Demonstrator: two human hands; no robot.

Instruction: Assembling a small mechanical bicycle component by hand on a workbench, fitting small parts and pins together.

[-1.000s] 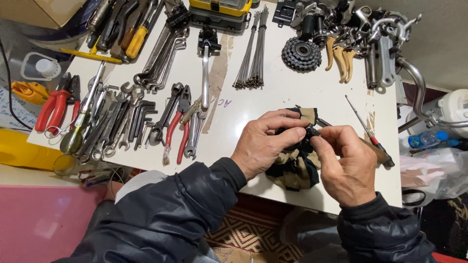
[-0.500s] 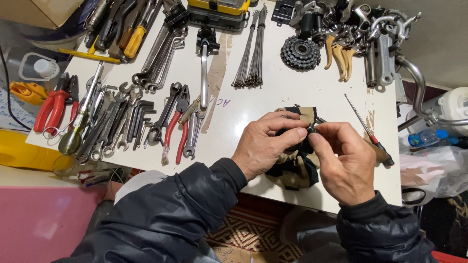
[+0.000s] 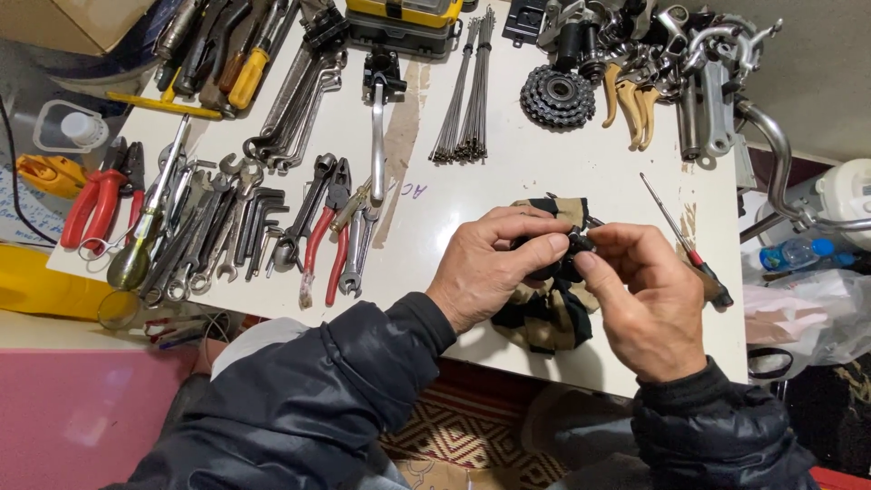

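Note:
My left hand and my right hand meet above the near edge of a white table. Both pinch a small dark metal part between thumbs and fingertips. Under the hands lies a tan and black striped rag, partly hidden by my fingers. Both arms wear dark padded sleeves. Just right of my right hand rests a screwdriver with a red and black handle.
Pliers with red handles, several wrenches and hex keys cover the table's left. A bundle of spokes, a cog cluster and brake parts lie at the back. A yellow tool case sits at the far edge.
My hands stay together over the rag, fingers shifting slightly on the small part. The view has barely moved.

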